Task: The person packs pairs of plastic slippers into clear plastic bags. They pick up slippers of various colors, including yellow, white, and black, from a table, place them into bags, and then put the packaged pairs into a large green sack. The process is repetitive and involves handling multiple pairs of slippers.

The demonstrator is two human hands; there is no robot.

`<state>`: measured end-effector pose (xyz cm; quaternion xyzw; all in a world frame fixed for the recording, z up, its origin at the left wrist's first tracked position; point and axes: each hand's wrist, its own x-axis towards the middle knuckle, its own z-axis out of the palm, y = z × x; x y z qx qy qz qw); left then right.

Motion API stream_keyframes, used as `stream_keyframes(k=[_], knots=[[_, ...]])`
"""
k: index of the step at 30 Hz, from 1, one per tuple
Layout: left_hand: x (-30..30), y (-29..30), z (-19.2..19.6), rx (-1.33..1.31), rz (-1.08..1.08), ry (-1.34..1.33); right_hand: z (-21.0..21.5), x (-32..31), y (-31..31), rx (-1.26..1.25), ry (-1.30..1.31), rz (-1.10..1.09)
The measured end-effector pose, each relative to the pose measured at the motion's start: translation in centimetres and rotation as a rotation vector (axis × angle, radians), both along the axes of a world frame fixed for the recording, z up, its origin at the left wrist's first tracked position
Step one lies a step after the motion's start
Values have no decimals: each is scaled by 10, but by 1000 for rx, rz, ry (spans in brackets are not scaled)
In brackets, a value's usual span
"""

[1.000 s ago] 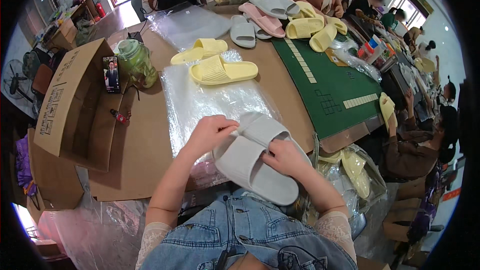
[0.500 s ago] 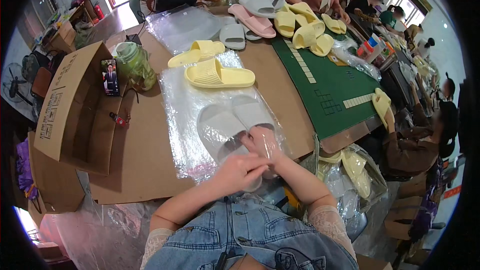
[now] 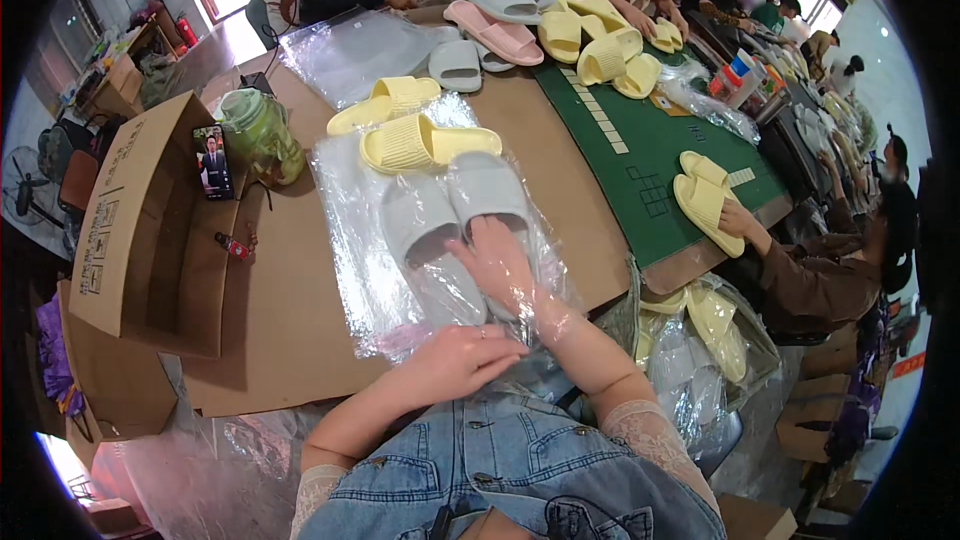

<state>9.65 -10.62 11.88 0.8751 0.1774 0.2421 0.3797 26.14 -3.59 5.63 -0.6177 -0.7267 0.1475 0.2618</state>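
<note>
Grey slippers, 2 side by side inside the clear bag, lay with long axes toward 12 o'clock; right hand was inside the bag, flat on them, unclenched; left hand pinched the bag mouth at 6 o'clock.

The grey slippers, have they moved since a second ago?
Yes. The grey slippers were held in both hands near the table's front edge; now they lie side by side inside the clear plastic bag, farther up, close to the yellow slippers.
</note>
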Motion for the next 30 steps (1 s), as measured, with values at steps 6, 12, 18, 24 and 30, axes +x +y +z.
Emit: stream_keyframes(k=[6,12,18,24,30], knots=[[-26,21,10,-173,3,84,-19,42,-75,-184,225,182],[-39,59,-11,-64,489,-26,37,62,-122,-69,56,372],[-41,76,-51,-94,628,-147,97,112,-136,-820,675,814],[-39,74,-72,-151,700,-231,88,105,-104,-315,798,-223],[-40,74,-77,-112,695,-264,30,42,-57,-148,22,-116]])
